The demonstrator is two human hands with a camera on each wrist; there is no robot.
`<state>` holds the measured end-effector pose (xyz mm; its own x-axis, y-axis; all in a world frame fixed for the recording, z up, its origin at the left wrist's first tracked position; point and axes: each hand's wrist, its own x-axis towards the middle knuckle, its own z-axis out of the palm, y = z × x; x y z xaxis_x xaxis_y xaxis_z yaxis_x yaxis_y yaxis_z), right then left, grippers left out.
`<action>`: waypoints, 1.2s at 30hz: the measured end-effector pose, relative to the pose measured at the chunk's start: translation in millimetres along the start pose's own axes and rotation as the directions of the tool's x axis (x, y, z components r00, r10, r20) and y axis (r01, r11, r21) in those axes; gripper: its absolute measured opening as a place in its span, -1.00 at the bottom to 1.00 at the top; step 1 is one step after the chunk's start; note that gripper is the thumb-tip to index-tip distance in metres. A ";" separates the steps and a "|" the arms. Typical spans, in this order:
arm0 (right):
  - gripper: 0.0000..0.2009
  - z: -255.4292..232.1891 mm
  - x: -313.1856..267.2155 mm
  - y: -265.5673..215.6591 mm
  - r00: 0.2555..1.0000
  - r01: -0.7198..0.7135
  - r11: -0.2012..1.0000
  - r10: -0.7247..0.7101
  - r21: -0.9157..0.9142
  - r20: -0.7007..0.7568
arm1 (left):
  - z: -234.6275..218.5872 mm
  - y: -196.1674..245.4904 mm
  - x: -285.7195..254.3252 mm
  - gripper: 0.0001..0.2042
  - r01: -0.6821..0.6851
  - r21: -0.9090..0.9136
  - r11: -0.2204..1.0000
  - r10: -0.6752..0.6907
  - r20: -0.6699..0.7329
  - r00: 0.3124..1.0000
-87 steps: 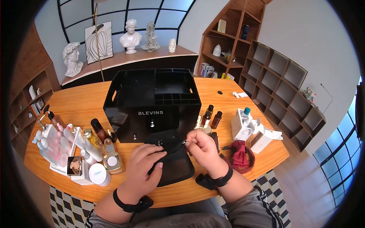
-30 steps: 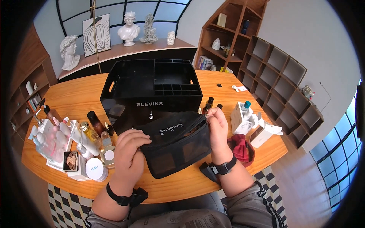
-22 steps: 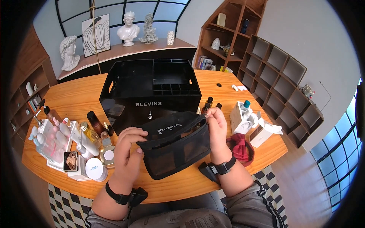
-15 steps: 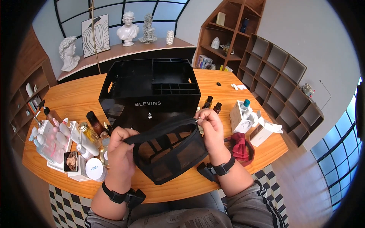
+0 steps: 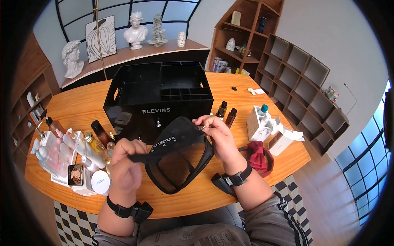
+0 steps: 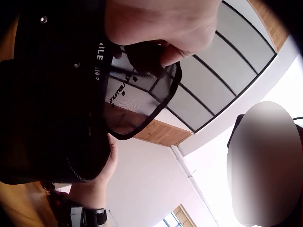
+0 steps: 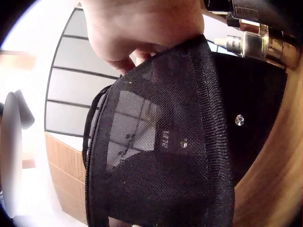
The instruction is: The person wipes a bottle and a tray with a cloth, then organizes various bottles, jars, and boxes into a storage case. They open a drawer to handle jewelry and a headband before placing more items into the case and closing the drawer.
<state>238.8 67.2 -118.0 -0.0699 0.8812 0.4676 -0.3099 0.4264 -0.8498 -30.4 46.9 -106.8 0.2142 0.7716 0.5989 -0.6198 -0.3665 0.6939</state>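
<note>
A black mesh cosmetic pouch (image 5: 170, 141) with white lettering hangs over the front of the table, its zipped top gaping wide. My left hand (image 5: 128, 164) pinches the left corner of its flap with thumb and curled fingers. At the opposite corner, by the metal zipper pull, my right hand (image 5: 218, 137) pinches the pouch edge. The left wrist view shows the lettered flap (image 6: 137, 94) raised, with light coming through the mesh. In the right wrist view the mesh side of the pouch (image 7: 165, 165) and its zipper line fill the middle.
Behind the pouch stands a black organizer box (image 5: 156, 110) marked BLEVINS. Bottles and jars crowd the left, including a white-lidded jar (image 5: 101, 182). Dark bottles (image 5: 231, 117), a red bow headband (image 5: 257, 156) and white boxes (image 5: 283, 141) are on the right of the wooden table (image 5: 246, 184).
The pouch has come up off the table, and its top has been spread open. Over the last half second the lettered flap has swung up and my left hand has shifted slightly left.
</note>
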 end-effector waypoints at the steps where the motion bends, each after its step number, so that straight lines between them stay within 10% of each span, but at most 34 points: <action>1: -0.92 -3.0 0.2 1.6 1.000 -0.004 1.000 0.004 0.016 0.002 | 0.7 -0.1 0.1 -0.84 0.002 0.094 0.996 0.006 -0.089 0.996; 5: -0.90 -0.8 -2.6 -1.9 0.999 -0.002 0.989 0.007 -0.147 0.031 | 5.7 -6.6 0.3 -0.78 -0.023 0.684 0.729 0.245 -0.229 0.942; 10: -0.88 16.6 -9.6 -1.6 0.980 0.186 0.860 -0.129 -0.475 0.152 | 24.3 3.7 -2.7 -0.57 -0.203 0.979 -0.004 0.259 0.197 0.945; 15: -0.89 14.3 -8.6 -7.9 0.974 0.208 0.839 -0.132 -0.502 0.184 | 26.7 4.9 -6.2 -0.87 -0.238 0.971 0.021 0.133 0.234 0.963; 25: -0.91 10.5 -7.3 -2.9 0.976 -0.048 0.979 0.089 -0.200 0.199 | 27.2 12.3 -8.2 -0.92 -0.460 0.802 0.381 0.003 0.497 0.868; 30: -0.91 12.5 -7.9 -6.7 0.978 0.066 0.962 -0.009 -0.266 0.209 | 20.9 15.8 -4.4 -0.91 -0.411 0.761 0.502 0.035 0.457 0.889; 33: -0.89 15.7 -8.8 -17.0 0.959 0.260 0.857 -0.175 -0.445 0.223 | 20.3 10.1 -5.0 -0.87 -0.275 0.849 0.451 0.155 0.229 0.961; 36: -0.86 26.9 -14.8 -28.5 0.916 0.398 0.704 -0.271 -0.588 0.295 | 24.2 9.2 -3.5 -0.80 -0.191 0.979 0.075 0.281 0.163 0.946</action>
<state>223.2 36.5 -94.1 -0.2599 0.6313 0.7307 0.3115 0.7711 -0.5554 -18.5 28.2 -92.8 0.1514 0.5416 0.8269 0.6514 -0.6838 0.3286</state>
